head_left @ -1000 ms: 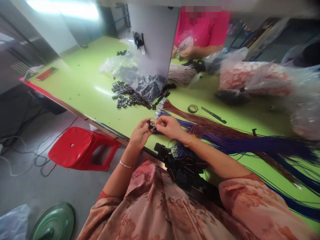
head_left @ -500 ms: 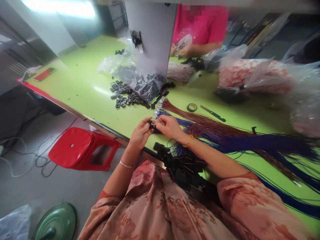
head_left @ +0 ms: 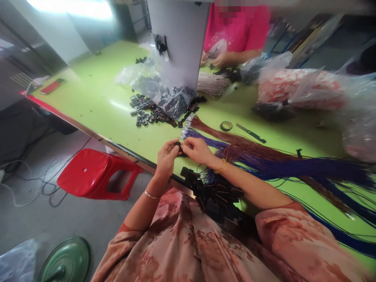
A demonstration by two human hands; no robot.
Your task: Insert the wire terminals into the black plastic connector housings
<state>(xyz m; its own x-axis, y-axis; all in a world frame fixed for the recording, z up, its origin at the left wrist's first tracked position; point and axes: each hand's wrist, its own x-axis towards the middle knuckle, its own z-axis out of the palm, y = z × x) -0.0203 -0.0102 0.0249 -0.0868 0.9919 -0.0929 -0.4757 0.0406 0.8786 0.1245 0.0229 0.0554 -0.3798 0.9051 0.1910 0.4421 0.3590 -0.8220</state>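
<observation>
My left hand (head_left: 165, 158) and my right hand (head_left: 197, 150) meet over the near edge of the green table (head_left: 96, 102), both pinched on a small black switch (head_left: 178, 146) held between them. A blue wire runs from the right hand's fingers back to the bundle of blue wires (head_left: 293, 167), which lies beside a bundle of brown wires (head_left: 235, 141). A pile of black switches with wires attached (head_left: 216, 194) rests at the table edge under my right forearm. Loose black switches (head_left: 148, 113) lie scattered farther out.
A red plastic stool (head_left: 96, 174) stands on the floor to the left, a green round lid (head_left: 66, 262) below it. A grey post (head_left: 179, 43), plastic bags of parts (head_left: 296, 92), a tape roll (head_left: 226, 126) and a black tool (head_left: 251, 133) are on the table. A person in pink (head_left: 235, 35) works opposite.
My left hand has turned more upright and shifted slightly right against the right hand. The switch stays pinched between both hands.
</observation>
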